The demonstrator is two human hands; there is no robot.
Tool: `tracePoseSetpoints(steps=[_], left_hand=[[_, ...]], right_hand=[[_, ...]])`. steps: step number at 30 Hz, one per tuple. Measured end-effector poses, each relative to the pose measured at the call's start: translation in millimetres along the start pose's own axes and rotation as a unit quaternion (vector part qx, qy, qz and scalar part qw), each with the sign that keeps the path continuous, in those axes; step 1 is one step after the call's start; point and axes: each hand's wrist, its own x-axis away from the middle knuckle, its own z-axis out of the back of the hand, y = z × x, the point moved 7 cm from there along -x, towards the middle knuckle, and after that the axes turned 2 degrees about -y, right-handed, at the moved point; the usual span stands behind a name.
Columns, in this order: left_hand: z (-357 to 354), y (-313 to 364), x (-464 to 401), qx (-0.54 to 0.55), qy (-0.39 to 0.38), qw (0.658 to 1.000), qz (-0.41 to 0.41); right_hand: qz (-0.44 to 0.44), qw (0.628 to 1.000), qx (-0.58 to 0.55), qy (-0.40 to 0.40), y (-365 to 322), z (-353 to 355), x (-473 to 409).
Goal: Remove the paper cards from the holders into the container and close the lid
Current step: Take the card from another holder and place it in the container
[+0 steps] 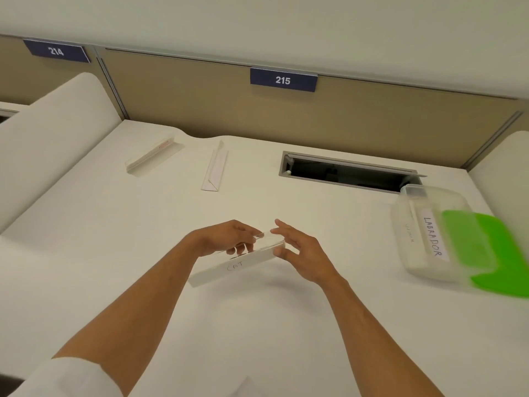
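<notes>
**CAT card about to come out of its holder**

Head view: the left hand [229, 239] grips a clear holder [237, 263] from above, fingers curled over its top edge, tilting it just above the desk [257, 325]. The card [236, 266] marked CAT sits inside it. The right hand [297, 250] is at the holder's right end, fingers spread and relaxed, holding nothing; whether a fingertip touches the holder I cannot tell. Two more holders [151, 157] lie at the back left. The container [429, 236] stands well to the right with a LABRADOR card [433, 236] inside and the green lid [492, 253] resting half across it.

Risks, as I judge them: the card could crease if pulled at an angle; the slick holder could slip from the left hand; the lid partly blocks the container's mouth
</notes>
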Motion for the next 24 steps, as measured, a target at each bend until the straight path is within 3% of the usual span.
tracePoseSetpoints(steps=[18,24], left_hand=[[-28,44,-21,-0.164,-0.035,0.985,-0.036],[-13,41,-22,-0.082,0.038,0.991,-0.102]], right_hand=[[-0.066,0.983,-0.064,0.159,43,85,58],[-0.076,0.97,-0.084,0.215,53,111,69]])
